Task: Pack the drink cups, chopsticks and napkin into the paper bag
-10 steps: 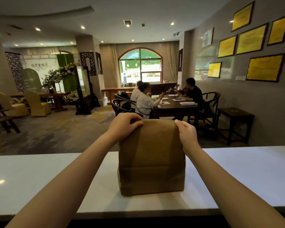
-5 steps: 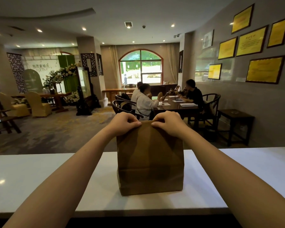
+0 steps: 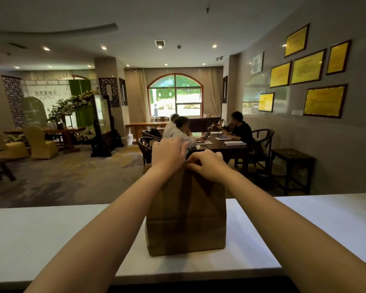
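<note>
A brown paper bag [image 3: 186, 218] stands upright on the white counter [image 3: 50, 235], straight in front of me. My right hand [image 3: 209, 164] pinches the bag's top edge near its middle, and the paper creases below it. My left hand [image 3: 169, 153] rests over the top edge just left of the right hand, fingers curled over the far side. The bag's inside is hidden. No cups, chopsticks or napkin are visible.
Beyond the counter's far edge lies a dining hall. People sit at a dark wooden table [image 3: 220, 144] behind the bag. A small dark side table [image 3: 292, 159] stands by the right wall with framed gold plaques [image 3: 323, 101].
My right hand has slid left along the bag's top from its right corner to the middle. My left hand has shifted right toward it, and the top is now gathered and creased.
</note>
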